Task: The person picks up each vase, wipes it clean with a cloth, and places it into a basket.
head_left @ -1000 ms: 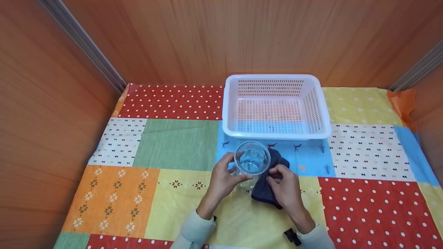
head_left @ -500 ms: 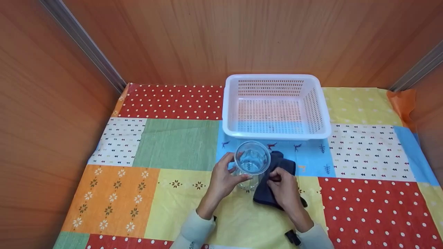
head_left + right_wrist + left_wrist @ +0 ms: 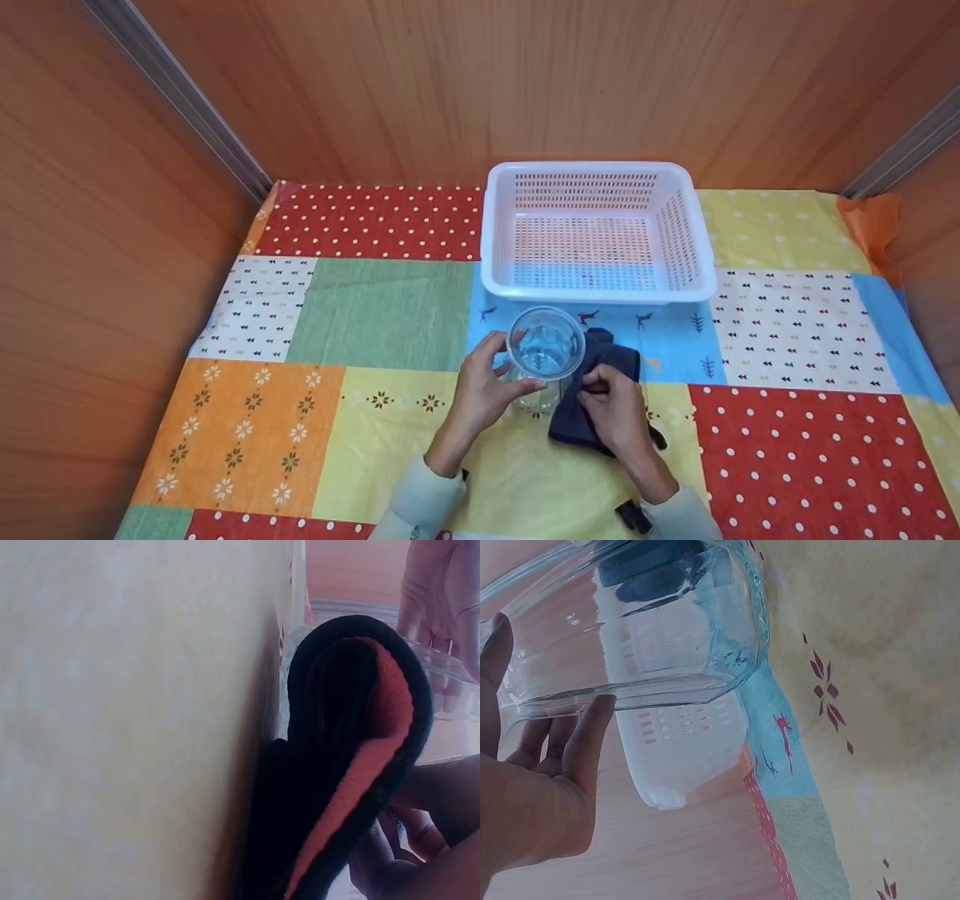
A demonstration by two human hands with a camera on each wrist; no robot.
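Observation:
A clear glass cup (image 3: pixel 546 349) stands upright on the patchwork tablecloth, its round mouth facing up. My left hand (image 3: pixel 484 382) grips it near the rim, thumb on the near side and fingers around the far left. In the left wrist view the cup's wall (image 3: pixel 667 645) looks clear and faceted. To its right, my right hand (image 3: pixel 616 405) pinches a folded dark cloth (image 3: pixel 574 424) between thumb and fingers, right beside the glass. The right wrist view shows the cloth's fold (image 3: pixel 360 626) with a pinkish-red inner side (image 3: pixel 394 701).
Just beyond the cup sits a white plastic basket (image 3: pixel 600 295) with slotted walls and nothing inside. A wooden panel (image 3: pixel 480 90) rises behind the table, with more panels at both sides. The patchwork tablecloth (image 3: pixel 390 315) covers the tabletop.
Over the first half second the dark cloth shifted a little rightward and spread, and a corner came out below my right wrist. The left hand and the cup stayed in place.

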